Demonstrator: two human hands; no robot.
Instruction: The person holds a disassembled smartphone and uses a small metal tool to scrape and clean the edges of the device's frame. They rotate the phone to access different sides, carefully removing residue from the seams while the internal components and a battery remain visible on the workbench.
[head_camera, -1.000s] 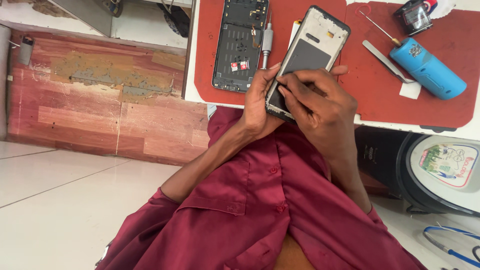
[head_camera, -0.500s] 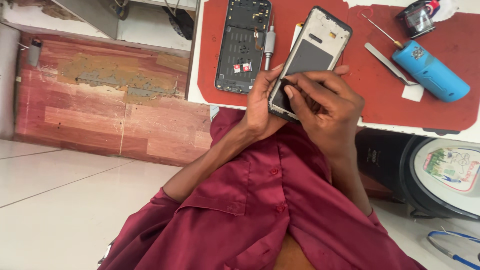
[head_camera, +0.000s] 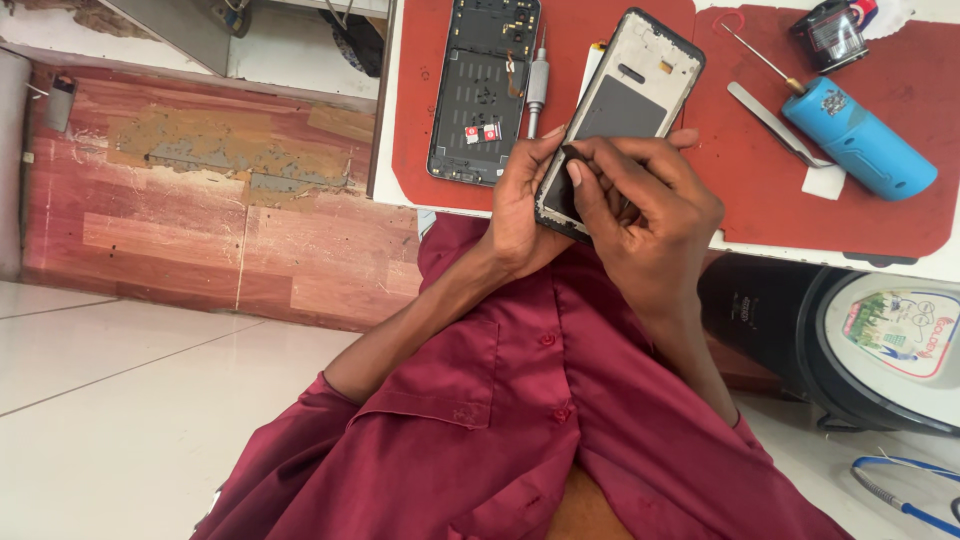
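My left hand (head_camera: 518, 205) grips a phone frame (head_camera: 628, 95) by its lower left edge and holds it tilted over the red mat (head_camera: 780, 215). The frame is pale inside with a dark grey rectangle in the middle. My right hand (head_camera: 645, 200) covers the frame's lower end, thumb and forefinger pinched together on a dark bit at its surface. What they pinch is too small to tell. A second opened phone housing (head_camera: 485, 90), dark with small parts inside, lies flat on the mat to the left. A slim grey screwdriver (head_camera: 537, 88) lies between the two.
On the mat to the right lie a blue cylinder (head_camera: 860, 142), metal tweezers (head_camera: 772, 120), a thin pin tool (head_camera: 758, 55) and a small dark jar (head_camera: 830, 30). A black bucket with a lid (head_camera: 880, 345) stands under the table. A worn wooden panel (head_camera: 200, 225) is at left.
My right thumb and forefinger have shifted a little up the frame's lower end and closed tighter. My left hand and the frame have hardly moved.
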